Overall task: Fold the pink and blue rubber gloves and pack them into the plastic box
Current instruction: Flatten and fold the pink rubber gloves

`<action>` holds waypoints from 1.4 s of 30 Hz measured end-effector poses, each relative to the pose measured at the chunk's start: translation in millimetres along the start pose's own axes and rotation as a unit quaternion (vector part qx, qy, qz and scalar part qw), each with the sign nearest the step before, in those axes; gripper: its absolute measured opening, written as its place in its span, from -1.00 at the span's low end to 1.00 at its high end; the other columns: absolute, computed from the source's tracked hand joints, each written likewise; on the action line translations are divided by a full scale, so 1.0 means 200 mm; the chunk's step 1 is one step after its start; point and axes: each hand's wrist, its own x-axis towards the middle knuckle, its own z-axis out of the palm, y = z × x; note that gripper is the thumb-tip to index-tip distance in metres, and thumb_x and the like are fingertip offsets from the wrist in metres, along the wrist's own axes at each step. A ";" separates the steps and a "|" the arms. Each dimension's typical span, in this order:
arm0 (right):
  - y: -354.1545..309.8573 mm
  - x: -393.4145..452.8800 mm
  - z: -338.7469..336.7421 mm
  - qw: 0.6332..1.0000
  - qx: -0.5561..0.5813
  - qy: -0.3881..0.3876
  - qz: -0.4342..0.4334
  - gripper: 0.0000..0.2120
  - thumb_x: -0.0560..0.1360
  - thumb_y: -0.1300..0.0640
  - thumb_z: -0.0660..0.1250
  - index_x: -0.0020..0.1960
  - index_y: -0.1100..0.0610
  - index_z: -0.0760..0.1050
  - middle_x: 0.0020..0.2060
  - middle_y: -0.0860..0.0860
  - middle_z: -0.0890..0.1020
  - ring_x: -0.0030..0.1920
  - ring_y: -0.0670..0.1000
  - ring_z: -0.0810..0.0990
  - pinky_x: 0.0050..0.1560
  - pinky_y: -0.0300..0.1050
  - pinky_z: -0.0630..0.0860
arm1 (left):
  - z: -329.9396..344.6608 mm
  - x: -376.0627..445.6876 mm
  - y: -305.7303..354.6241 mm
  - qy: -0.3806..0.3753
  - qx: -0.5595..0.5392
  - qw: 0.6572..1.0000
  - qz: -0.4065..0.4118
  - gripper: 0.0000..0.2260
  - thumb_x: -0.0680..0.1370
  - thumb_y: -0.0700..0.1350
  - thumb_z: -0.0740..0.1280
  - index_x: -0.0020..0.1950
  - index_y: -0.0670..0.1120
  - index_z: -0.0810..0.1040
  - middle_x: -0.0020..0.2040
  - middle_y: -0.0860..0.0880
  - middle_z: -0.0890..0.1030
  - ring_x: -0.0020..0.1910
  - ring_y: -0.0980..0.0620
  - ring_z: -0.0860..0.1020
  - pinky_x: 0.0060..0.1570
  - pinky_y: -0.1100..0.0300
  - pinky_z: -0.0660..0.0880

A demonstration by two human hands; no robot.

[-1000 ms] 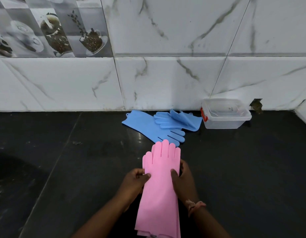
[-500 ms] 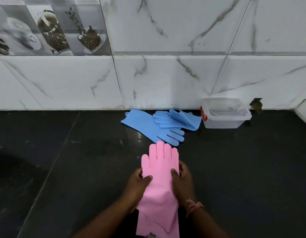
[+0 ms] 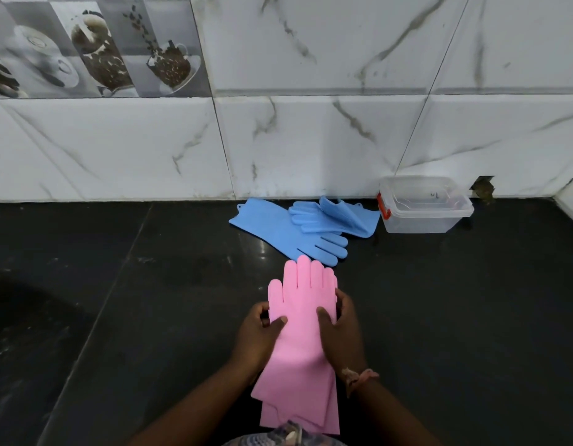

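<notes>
The pink gloves [image 3: 302, 320] lie stacked on the black counter with their fingers pointing toward the wall and their cuffs near me. My left hand [image 3: 261, 336] pinches their left edge, thumb on top. My right hand [image 3: 341, 329] holds the right edge the same way. Two blue gloves [image 3: 298, 228] lie behind them by the wall, one flat, the other crumpled over it. The clear plastic box [image 3: 423, 206] with a red latch stands to the right of the blue gloves, its lid on.
A white marble-tiled wall [image 3: 310, 140] runs along the back of the black counter [image 3: 117, 317]. A side wall [image 3: 571, 204] closes the far right corner. Bare counter stretches to the left and right of my hands.
The pink gloves have shifted: the cuff end has been drawn up under my hands and the layers have slid apart at the cuffs. Both hands keep their hold on the edges.
</notes>
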 end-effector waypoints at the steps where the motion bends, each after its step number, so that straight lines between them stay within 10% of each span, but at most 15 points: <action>1: -0.01 -0.01 0.00 1.000 -0.006 -0.008 -0.008 -0.46 0.57 0.04 0.34 0.50 0.01 0.25 0.43 0.00 0.44 0.37 0.07 0.46 0.35 0.10 0.46 | -0.01 0.00 0.01 0.000 0.010 1.000 0.005 -0.68 0.65 -0.03 0.37 0.38 -0.04 0.48 0.27 -0.02 0.61 0.17 -0.01 0.61 0.22 -0.03 0.61; 8: 0.05 -0.10 -0.10 0.998 0.049 -0.022 0.012 -0.32 0.53 0.03 0.41 0.55 0.00 0.18 0.38 -0.04 0.47 0.28 -0.02 0.51 0.24 -0.05 0.51 | -0.10 -0.09 -0.16 -0.055 0.017 0.998 -0.029 -0.64 0.57 0.04 0.46 0.31 -0.01 0.48 0.12 -0.05 0.70 0.04 -0.03 0.71 0.13 -0.05 0.64; 18: 0.16 -0.29 -0.21 0.992 -0.065 -0.102 0.048 -0.72 0.47 0.09 0.49 0.10 -0.01 0.46 -0.14 -0.10 0.63 -0.18 -0.15 0.64 -0.32 -0.32 0.46 | -0.10 -0.21 -0.35 -0.090 -0.028 0.991 -0.096 -0.86 0.62 -0.35 0.35 -0.11 -0.19 0.55 -0.26 -0.19 0.63 -0.42 -0.02 0.61 -0.45 0.13 0.61; 27: 0.22 -0.34 -0.20 0.995 -0.076 -0.046 0.035 -0.88 0.48 0.16 0.48 -0.12 0.12 0.54 -0.22 0.04 0.68 -0.18 0.04 0.67 -0.16 -0.05 0.60 | -0.09 -0.22 -0.38 -0.026 0.012 0.999 -0.045 -0.91 0.58 -0.27 0.44 -0.12 -0.16 0.65 -0.17 -0.19 0.74 -0.32 -0.02 0.67 -0.31 0.10 0.62; 35: 0.24 -0.33 -0.15 0.975 -0.219 -0.014 -0.033 -0.75 0.48 -0.05 0.45 -0.22 0.04 0.44 -0.36 -0.08 0.56 -0.36 -0.12 0.51 -0.41 -0.24 0.31 | -0.10 -0.24 -0.35 0.039 0.204 0.978 0.031 -0.88 0.50 -0.03 0.54 -0.20 0.04 0.65 -0.26 0.11 0.70 -0.29 0.12 0.66 -0.27 0.19 0.56; 42: 0.16 -0.18 -0.11 0.953 -0.299 -0.013 -0.046 -0.65 0.52 -0.28 0.30 -0.23 -0.04 0.35 -0.37 -0.17 0.44 -0.37 -0.15 0.44 -0.41 -0.27 0.26 | -0.06 -0.11 -0.22 0.031 0.155 0.986 0.060 -0.78 0.54 0.02 0.48 0.13 0.00 0.61 -0.06 0.07 0.69 -0.07 0.08 0.66 -0.09 0.15 0.58</action>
